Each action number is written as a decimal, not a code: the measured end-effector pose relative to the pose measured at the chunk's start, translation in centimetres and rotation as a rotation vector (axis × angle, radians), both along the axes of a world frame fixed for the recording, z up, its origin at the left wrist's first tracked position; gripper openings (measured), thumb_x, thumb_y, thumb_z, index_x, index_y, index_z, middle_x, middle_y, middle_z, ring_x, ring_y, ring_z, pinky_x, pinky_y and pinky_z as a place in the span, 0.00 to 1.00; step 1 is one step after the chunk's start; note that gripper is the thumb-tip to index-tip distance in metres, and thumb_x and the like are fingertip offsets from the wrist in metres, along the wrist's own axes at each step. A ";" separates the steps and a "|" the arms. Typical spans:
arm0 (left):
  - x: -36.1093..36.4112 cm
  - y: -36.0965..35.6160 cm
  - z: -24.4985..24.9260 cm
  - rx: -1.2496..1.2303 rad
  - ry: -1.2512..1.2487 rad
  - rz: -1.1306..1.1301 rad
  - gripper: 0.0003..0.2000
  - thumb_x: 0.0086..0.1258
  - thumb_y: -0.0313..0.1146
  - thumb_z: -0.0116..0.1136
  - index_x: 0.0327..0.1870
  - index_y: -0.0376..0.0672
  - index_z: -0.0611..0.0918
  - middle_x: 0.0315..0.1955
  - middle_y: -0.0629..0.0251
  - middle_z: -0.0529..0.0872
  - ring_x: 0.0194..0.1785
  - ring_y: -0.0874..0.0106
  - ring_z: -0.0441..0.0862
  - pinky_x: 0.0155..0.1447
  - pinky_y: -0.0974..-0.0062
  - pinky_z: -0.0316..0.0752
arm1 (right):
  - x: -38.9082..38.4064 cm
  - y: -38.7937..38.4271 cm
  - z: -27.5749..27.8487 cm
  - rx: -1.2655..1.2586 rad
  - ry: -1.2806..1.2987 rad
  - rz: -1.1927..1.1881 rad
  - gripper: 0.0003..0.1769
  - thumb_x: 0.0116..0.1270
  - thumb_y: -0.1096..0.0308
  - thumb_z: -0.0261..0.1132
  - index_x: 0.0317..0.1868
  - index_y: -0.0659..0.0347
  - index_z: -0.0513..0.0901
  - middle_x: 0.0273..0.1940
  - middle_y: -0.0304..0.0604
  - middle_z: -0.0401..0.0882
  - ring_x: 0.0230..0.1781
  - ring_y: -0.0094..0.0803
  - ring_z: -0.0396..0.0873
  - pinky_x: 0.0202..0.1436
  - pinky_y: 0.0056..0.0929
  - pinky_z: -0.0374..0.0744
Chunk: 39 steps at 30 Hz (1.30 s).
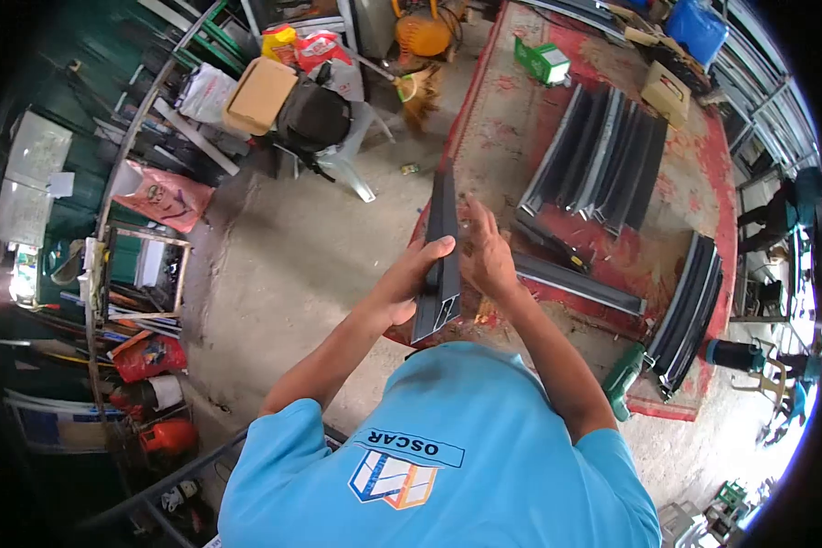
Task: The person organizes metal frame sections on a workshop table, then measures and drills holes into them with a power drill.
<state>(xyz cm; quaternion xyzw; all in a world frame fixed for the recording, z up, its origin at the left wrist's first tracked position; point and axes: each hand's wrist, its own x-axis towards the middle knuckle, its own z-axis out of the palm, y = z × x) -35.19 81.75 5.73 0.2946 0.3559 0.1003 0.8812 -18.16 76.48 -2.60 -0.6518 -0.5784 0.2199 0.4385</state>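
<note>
My left hand (pixel 409 280) is wrapped around a dark grey aluminium profile (pixel 442 212), thumb across its upper face. The profile points away from me, its hollow cut end facing my chest. Just to its right, my right hand (pixel 490 253) is open with the fingers stretched out, close beside the bar. Beyond that hand, a single dark profile (pixel 580 285) lies on the table covered in worn red cloth (pixel 498 128). A yellow-and-black tool (pixel 575 258) rests behind this profile.
Bundled dark profiles (pixel 603 160) lie farther back on the table, and another bundle (pixel 690 315) on the right. A green power tool (pixel 623 382) sits at the near right edge. A green box (pixel 541 61) stands at the back. A plastic chair (pixel 361 137) stands on the floor left.
</note>
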 end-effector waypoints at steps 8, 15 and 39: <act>0.7 -0.1 -0.8 0.042 0.017 0.082 0.30 0.66 0.56 0.68 0.56 0.42 0.73 0.35 0.68 0.78 0.36 0.75 0.81 0.36 0.71 0.81 | 0.1 -0.1 0.3 -0.121 -0.086 0.073 0.53 0.52 0.80 0.67 0.79 0.51 0.55 0.70 0.55 0.65 0.61 0.62 0.76 0.59 0.50 0.81; -3.1 -2.3 -2.3 0.742 -0.400 0.045 0.37 0.66 0.53 0.67 0.72 0.43 0.69 0.62 0.54 0.76 0.62 0.62 0.79 0.65 0.62 0.77 | -1.5 0.5 1.3 -0.045 -0.082 0.036 0.38 0.60 0.82 0.58 0.73 0.55 0.65 0.72 0.53 0.67 0.65 0.57 0.76 0.65 0.47 0.80; -1.5 -0.4 -5.6 0.374 -0.128 0.199 0.28 0.75 0.52 0.59 0.64 0.37 0.73 0.54 0.58 0.79 0.57 0.67 0.79 0.60 0.67 0.77 | -0.9 -12.5 8.8 0.294 0.280 0.240 0.21 0.65 0.70 0.66 0.58 0.68 0.79 0.54 0.55 0.78 0.47 0.53 0.82 0.50 0.47 0.80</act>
